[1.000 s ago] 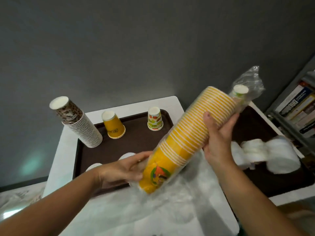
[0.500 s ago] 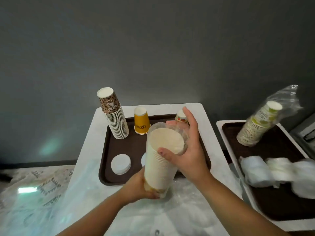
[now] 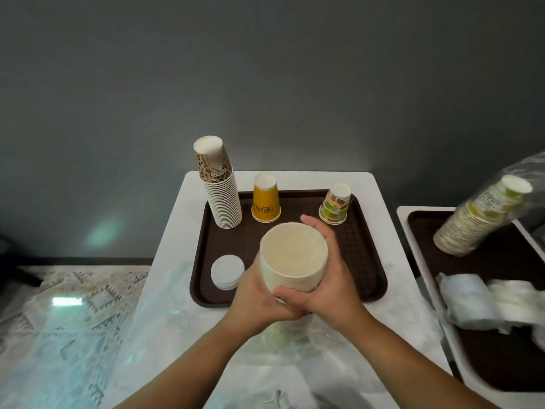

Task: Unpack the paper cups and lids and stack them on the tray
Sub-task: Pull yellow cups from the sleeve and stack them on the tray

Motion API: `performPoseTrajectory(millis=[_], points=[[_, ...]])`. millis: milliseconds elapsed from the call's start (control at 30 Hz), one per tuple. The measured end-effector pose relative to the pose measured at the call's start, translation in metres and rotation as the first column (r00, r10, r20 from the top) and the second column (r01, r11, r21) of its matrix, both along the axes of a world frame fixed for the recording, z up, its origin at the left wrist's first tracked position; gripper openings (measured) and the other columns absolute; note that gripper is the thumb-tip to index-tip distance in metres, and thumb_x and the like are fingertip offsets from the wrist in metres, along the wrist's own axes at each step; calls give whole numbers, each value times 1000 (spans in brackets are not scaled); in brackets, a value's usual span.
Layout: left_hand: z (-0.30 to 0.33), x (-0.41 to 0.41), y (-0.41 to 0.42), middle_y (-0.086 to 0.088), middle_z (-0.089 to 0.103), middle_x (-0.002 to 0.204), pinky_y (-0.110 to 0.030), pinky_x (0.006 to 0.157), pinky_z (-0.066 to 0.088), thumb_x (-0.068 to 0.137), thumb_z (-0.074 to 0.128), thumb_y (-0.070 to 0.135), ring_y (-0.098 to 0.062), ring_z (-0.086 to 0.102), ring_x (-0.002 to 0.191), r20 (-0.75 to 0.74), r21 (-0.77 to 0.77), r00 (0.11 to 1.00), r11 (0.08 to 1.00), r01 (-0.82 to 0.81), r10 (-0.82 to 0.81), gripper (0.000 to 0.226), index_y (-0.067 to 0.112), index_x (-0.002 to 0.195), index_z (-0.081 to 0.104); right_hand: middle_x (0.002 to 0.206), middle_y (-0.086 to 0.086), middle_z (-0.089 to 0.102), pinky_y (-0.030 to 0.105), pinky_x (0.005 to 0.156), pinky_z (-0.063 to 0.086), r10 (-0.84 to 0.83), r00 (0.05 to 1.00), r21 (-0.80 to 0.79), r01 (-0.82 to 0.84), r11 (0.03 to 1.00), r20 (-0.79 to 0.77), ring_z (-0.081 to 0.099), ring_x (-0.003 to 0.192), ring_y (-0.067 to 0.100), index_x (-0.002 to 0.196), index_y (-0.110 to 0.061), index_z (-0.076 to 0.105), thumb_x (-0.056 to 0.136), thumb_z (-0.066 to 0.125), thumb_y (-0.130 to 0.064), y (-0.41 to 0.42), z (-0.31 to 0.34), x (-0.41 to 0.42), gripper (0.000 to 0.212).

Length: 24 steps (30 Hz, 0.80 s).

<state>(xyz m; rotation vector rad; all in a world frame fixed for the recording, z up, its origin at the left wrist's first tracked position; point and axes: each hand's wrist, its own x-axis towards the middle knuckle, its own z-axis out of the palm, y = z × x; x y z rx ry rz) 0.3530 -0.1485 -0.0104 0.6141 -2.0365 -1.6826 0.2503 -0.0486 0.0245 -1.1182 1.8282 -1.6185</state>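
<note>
Both hands grip an upright stack of paper cups (image 3: 293, 255), its open mouth facing me, over the near edge of the brown tray (image 3: 365, 261). My left hand (image 3: 259, 296) wraps the stack's left side and my right hand (image 3: 330, 278) wraps its right side. The stack's lower part is hidden behind my hands. On the tray stand a tall stack of brown-patterned cups (image 3: 219, 184), one upside-down yellow cup (image 3: 265, 199), one upside-down fruit-print cup (image 3: 336, 205) and a small pile of white lids (image 3: 227, 271).
Crumpled clear plastic wrap (image 3: 182, 329) lies on the white table in front of the tray. A second brown tray (image 3: 507, 358) at the right holds a leaning bagged stack of green-print cups (image 3: 477, 216) and bagged white lids (image 3: 489, 299). A patterned rug (image 3: 59, 305) lies at the left.
The yellow cup stack has turned from slanted to upright, mouth toward me, and has come out of its plastic sleeve. Both hands now grip its sides; my view shifted left.
</note>
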Motion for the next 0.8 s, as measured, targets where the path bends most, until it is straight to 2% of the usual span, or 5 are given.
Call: performPoseTrajectory(millis=[167, 300, 500, 667, 800], points=[[-13, -2, 1, 10, 68, 109, -16, 87, 49, 45, 78, 34, -2, 62, 106, 75, -15, 997, 1000, -10, 11, 86, 7, 123, 55, 118, -46, 45, -2, 90, 32, -28, 1000, 87, 27, 996, 3, 42, 115, -20, 127, -42, 30, 45, 86, -39, -1, -16, 2, 99], [-24, -2, -2, 26, 66, 104, -10, 80, 47, 43, 78, 35, 5, 61, 101, 111, -38, 994, 999, 10, -6, 82, 9, 118, 56, 113, -30, 44, -6, 81, 31, -58, 998, 156, 61, 986, -22, 39, 105, -30, 116, -42, 31, 47, 94, -14, 1, -29, 1, 98], [-45, -1, -1, 9, 70, 103, -23, 81, 53, 43, 84, 31, -7, 65, 100, 196, -25, 981, 1000, 5, 0, 81, 8, 116, 58, 109, -27, 47, -4, 79, 36, -66, 998, 222, 68, 973, -18, 43, 104, -27, 111, -41, 35, 47, 94, -17, 8, -46, 1, 90], [-55, -1, 0, 10, 70, 102, -23, 81, 53, 42, 85, 31, -4, 65, 100, 223, -24, 975, 1000, 5, 1, 82, 13, 116, 57, 108, -27, 49, -3, 79, 36, -66, 998, 246, 67, 967, -13, 43, 103, -27, 108, -41, 35, 45, 95, -21, 10, -55, 0, 89], [-63, 4, 1, 8, 70, 105, -34, 86, 55, 40, 86, 38, -5, 64, 102, 250, 6, 968, 1000, 2, -3, 86, 14, 118, 57, 110, -30, 47, -5, 79, 35, -38, 999, 282, 36, 959, 1, 40, 102, -31, 110, -43, 34, 45, 95, -26, 13, -64, 2, 91]])
